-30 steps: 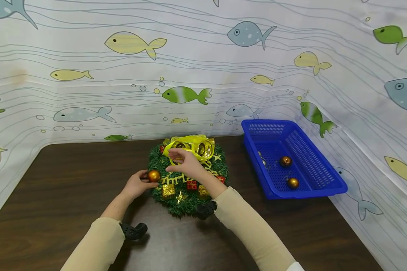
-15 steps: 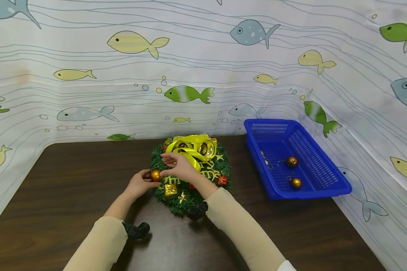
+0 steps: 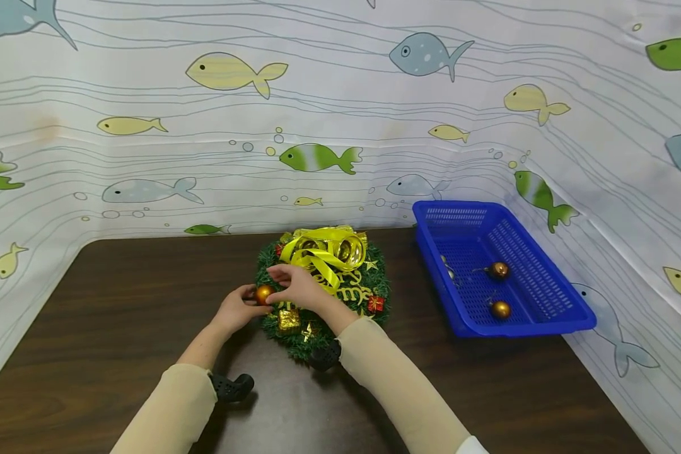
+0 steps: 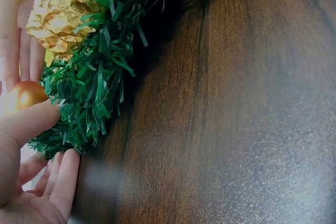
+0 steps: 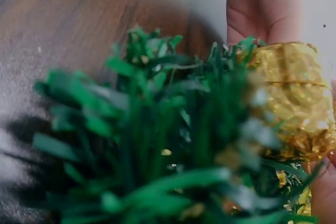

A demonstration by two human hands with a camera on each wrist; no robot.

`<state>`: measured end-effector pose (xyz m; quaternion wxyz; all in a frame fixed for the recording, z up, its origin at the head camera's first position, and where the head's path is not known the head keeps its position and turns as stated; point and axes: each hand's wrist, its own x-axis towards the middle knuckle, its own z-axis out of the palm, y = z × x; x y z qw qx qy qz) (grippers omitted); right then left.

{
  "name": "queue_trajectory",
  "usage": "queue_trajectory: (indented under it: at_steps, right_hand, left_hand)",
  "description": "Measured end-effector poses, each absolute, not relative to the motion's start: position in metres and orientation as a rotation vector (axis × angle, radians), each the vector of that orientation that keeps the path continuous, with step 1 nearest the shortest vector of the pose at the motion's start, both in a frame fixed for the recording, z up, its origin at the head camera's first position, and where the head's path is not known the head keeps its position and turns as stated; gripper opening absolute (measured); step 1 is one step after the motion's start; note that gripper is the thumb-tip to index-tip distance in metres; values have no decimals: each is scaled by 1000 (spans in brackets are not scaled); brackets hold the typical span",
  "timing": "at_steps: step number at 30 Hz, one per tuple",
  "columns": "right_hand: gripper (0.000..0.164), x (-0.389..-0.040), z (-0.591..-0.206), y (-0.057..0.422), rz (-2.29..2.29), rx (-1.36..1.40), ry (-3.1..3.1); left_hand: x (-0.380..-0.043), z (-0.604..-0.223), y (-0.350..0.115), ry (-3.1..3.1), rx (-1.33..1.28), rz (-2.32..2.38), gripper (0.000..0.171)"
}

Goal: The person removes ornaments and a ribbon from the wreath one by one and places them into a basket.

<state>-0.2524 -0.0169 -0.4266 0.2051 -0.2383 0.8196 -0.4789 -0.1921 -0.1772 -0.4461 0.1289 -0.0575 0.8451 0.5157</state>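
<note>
A green tinsel wreath with a yellow ribbon bow, gold lettering and small gift boxes lies on the table. At its left edge sits a shiny orange-gold ball ornament. My left hand grips the wreath's edge beside the ball. In the left wrist view its thumb lies over the tinsel, its fingers underneath. My right hand is over the wreath, fingers loosely extended, thumb tip right at the ball. A gold foil box partly hides it in the right wrist view.
A blue plastic basket stands at the right, holding a copper ball, a gold ball and something small by its left wall. A fish-patterned sheet hangs behind the dark wooden table.
My right hand has moved left and down from the ribbon to the ball ornament. A ribbon end now shows across the lettering. My left hand stays at the wreath's left edge.
</note>
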Motion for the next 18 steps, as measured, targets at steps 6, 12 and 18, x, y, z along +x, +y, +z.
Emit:
queue_trajectory:
  at_steps: [6,12,18]
  right_hand:
    - [56,-253,-428,-19,-1289,-698,2310]
    - [55,-253,-430,-21,-1243,-708,2326]
    - [51,-252,-433,-23,-1196,-725,2354]
  left_hand:
    - [-192,-446,-178,2461,-155,1507,79]
    - [-193,-445,-177,2489,-150,1490,76]
    - [-193,-446,-179,2491,-159,1488,74]
